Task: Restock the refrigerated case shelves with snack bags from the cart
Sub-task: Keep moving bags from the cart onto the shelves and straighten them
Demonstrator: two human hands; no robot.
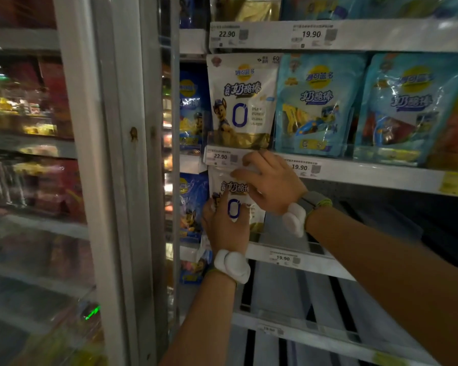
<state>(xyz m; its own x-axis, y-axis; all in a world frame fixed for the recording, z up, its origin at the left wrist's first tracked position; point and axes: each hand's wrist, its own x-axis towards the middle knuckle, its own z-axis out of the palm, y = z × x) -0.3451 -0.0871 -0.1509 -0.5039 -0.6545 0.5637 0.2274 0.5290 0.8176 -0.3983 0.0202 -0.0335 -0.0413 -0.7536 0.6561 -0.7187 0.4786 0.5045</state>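
A white snack bag (236,192) with a blue zero and a cartoon dog stands upright at the left end of a lower case shelf (302,260). My left hand (226,225) presses on its lower front. My right hand (271,182) grips its upper right edge, just under the 22.90 price tag (221,157). An identical white bag (242,101) stands on the shelf above. Light blue snack bags (315,104) fill the rest of that upper shelf. The cart is out of view.
To the right of the held bag the lower shelf holds nothing, and the shelf below it (315,331) is also bare. A glass door frame (111,180) stands at the left, with dark blue bags (193,109) behind it. Price rails line each shelf edge.
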